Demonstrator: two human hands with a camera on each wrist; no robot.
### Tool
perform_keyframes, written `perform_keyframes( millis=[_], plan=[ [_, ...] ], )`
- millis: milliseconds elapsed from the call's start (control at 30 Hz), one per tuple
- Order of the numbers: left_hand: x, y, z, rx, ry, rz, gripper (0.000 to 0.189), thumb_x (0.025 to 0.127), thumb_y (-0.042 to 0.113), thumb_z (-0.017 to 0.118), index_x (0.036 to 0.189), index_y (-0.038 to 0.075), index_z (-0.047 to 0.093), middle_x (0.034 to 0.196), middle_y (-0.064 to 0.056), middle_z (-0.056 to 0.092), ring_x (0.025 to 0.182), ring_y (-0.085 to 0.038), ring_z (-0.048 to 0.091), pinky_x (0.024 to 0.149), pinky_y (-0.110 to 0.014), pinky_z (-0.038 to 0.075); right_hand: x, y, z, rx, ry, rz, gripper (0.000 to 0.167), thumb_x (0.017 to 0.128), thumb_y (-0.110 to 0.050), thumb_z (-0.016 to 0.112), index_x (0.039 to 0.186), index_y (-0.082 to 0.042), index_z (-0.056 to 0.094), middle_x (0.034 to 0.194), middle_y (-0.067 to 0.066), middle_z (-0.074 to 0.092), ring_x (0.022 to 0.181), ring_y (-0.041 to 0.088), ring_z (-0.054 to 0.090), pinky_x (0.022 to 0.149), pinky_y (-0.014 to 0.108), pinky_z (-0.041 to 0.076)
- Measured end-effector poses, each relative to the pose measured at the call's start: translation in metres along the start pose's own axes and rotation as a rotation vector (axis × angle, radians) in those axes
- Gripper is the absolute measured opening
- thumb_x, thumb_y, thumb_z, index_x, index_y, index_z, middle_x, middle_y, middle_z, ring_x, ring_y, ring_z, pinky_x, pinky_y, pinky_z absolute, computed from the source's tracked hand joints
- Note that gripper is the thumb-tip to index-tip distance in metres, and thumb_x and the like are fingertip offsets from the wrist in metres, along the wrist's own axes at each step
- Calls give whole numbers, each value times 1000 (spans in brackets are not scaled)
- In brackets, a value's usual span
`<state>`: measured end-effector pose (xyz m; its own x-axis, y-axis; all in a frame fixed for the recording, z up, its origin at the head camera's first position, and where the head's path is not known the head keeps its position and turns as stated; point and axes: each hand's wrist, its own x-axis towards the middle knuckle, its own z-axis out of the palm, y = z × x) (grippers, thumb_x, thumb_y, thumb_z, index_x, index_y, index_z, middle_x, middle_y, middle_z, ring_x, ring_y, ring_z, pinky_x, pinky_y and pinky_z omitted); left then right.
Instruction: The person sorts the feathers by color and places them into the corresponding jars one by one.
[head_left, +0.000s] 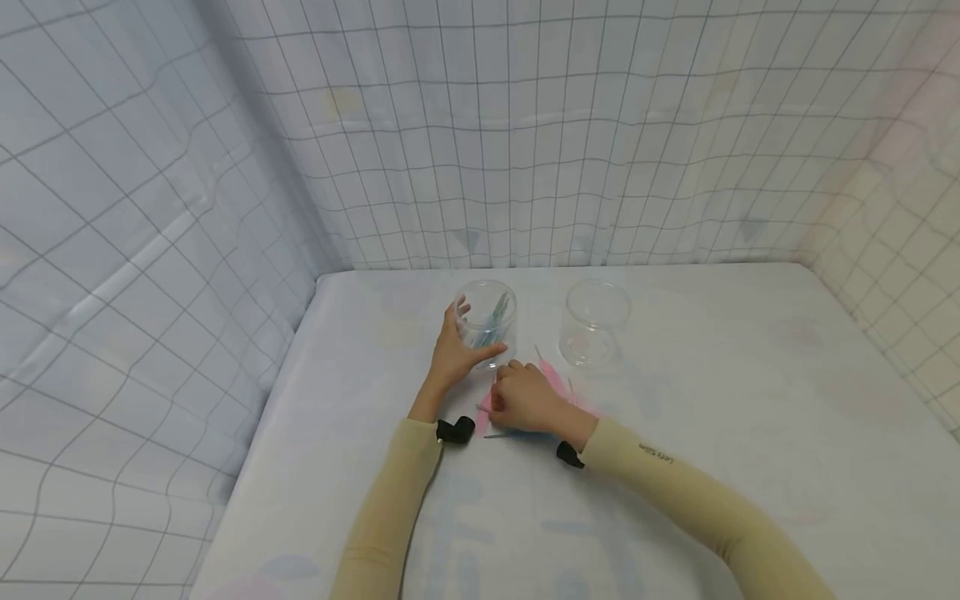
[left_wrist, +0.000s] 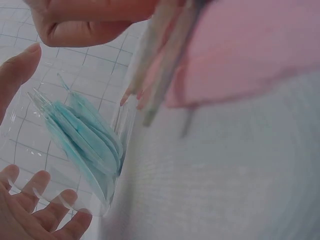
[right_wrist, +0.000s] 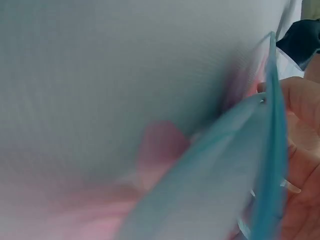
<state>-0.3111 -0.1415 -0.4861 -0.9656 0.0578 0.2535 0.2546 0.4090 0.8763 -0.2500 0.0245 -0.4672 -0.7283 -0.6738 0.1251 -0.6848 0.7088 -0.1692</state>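
My left hand (head_left: 452,357) holds a clear round jar (head_left: 512,333) at its left side, with the thumb across the front and the fingers spread behind. Several blue feathers (left_wrist: 82,132) lean inside it, stems up. My right hand (head_left: 525,400) is curled just in front of this jar, low over the table. In the right wrist view a blue feather (right_wrist: 272,150) runs along its palm, the stem end near the fingers; the exact grip is partly hidden. Pink feathers (head_left: 553,379) lie around and beneath the right hand, partly covered by it.
A second clear jar (head_left: 567,337) stands to the right of the held one. Beneath the right wrist lies another blue feather (head_left: 528,434) with a grey stem. White grid-patterned cloth (head_left: 480,150) encloses the back and sides of the white-covered table (head_left: 712,358).
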Motion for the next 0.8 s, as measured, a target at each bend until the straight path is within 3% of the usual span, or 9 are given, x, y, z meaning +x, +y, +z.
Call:
perform_keyframes(
  millis=[233,433,667,800],
  plan=[
    [2,-1,0,3,7,5,112,66,45,85,151,24,16,148,-6,35,132,-29,34,103,-47,32,-1,11,-9,144,24,53,14,76,-29,74,65,-24,67,77,-9,52,76,13,48,61,30,42],
    [2,-2,-1,-6,-1,9,111,67,41,86,151,22,16,148,-7,34,131,-32,35,103,-49,32,-4,21,-25,263,3,124,9,82,-27,70,74,-24,72,84,-7,56,80,12,48,65,28,44],
    [2,-2,-2,-14,-23,28,109,70,34,85,151,21,13,149,-8,32,133,-31,32,103,-47,32,-5,30,-48,472,164,110,9,85,-22,71,84,-13,72,89,6,61,91,30,55,77,39,46],
    [2,-2,-1,-21,-30,28,109,71,34,85,151,20,13,149,-8,31,133,-31,32,103,-48,32,-1,34,-56,610,289,157,12,87,-23,71,88,-11,72,92,2,62,92,26,56,76,38,49]
  ],
)
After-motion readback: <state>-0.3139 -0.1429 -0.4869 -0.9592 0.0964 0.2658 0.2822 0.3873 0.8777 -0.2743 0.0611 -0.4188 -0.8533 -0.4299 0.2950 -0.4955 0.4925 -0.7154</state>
